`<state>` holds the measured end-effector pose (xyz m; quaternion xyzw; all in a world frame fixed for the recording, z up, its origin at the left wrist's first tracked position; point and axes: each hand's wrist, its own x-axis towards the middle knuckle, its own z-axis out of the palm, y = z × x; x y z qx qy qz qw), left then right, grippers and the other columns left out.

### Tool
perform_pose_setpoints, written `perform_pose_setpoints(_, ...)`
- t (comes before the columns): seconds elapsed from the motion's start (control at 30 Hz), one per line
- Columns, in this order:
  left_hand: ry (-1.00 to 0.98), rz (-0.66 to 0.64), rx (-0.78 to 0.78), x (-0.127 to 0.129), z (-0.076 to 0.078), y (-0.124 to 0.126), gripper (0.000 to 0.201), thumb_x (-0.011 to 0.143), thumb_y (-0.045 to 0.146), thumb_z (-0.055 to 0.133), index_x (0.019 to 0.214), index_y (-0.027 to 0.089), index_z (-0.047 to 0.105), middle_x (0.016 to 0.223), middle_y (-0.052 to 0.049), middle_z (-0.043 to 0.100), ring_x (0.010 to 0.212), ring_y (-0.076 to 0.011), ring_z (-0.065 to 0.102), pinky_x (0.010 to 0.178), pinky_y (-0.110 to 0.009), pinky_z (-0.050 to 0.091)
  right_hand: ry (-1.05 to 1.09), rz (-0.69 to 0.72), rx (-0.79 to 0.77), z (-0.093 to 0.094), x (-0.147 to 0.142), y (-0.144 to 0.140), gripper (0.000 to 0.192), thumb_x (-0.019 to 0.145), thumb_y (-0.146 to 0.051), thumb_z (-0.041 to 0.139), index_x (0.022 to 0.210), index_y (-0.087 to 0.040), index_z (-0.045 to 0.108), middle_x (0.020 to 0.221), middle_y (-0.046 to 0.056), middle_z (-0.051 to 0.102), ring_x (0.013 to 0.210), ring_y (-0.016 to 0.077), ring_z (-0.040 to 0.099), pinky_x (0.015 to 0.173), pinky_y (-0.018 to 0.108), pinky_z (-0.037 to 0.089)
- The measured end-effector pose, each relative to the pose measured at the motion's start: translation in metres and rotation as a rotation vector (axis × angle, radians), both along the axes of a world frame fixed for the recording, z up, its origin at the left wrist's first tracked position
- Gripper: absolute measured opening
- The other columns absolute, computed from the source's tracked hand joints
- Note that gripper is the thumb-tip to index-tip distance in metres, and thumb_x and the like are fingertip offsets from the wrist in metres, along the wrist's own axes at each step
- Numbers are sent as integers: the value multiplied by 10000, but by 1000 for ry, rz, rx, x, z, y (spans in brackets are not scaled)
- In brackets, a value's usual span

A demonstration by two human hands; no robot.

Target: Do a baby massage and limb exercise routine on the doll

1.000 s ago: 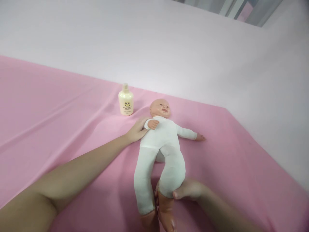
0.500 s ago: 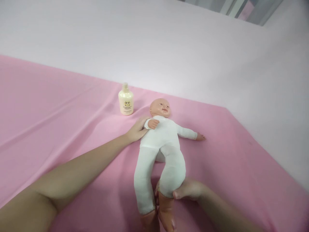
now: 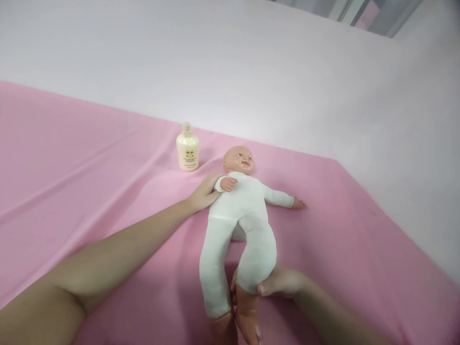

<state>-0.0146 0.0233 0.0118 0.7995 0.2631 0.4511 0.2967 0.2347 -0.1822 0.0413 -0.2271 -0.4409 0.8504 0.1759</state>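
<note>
A baby doll (image 3: 241,196) with a white cloth body lies face up, its head at the far end and its feet towards me. My left hand (image 3: 206,192) is closed round the doll's bent arm on the left side, near the shoulder; most of its fingers are hidden. Lower down, my right hand (image 3: 282,281) grips the doll's leg on the right just above the foot. The thumb shows on one side of that leg and fingertips on the other. The doll's other arm stretches out to the right on the cloth.
A pale yellow lotion bottle (image 3: 188,152) stands upright beyond my left hand, left of the doll's head. Pink cloth (image 3: 108,158) with a few creases lies beneath everything. A white surface (image 3: 215,62) begins past its far edge, with grey and pink shapes at the top right.
</note>
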Motion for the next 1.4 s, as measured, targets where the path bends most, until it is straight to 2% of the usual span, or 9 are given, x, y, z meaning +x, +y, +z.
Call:
perform_pose_setpoints(0.13,-7,-10,12,0,0,1,442,1016,482,598,1366,212,618,1313,-133,694,1209,-317,633,1092,-527,492,17,0,4,0,0,0,535,732,-517,902,1136,-177,821,1144,126,797,1150,303,727,1090,404,500)
perform_pose_setpoints(0.33,-13,-12,11,1,3,-1,449,1016,477,600,1373,204,611,1311,-135,699,1210,-322,638,1068,-508,508,32,-4,-2,-2,-1,-1,503,720,-504,904,1110,-193,840,1122,109,807,1122,274,741,1036,339,530)
perform_pose_setpoints(0.57,-25,-23,23,2,3,-1,425,1022,460,601,1366,212,624,1300,-127,705,1191,-315,649,1062,-508,510,-19,0,-2,-3,1,-1,551,700,-523,910,1154,-223,831,1160,103,803,1161,292,730,1077,378,512)
perform_pose_setpoints(1.07,-24,-26,30,2,4,-1,429,1021,460,596,1360,198,617,1305,-135,705,1199,-314,651,1071,-504,503,18,-4,5,-3,0,-1,513,727,-513,899,1133,-206,837,1151,116,803,1164,287,732,1072,365,518)
perform_pose_setpoints(1.4,-25,-10,51,3,9,-3,344,1013,417,589,1262,187,650,1226,-120,735,1110,-295,681,990,-459,537,1,-5,27,-3,2,0,521,733,-524,902,1155,-227,832,1217,105,792,1217,304,711,1119,400,494)
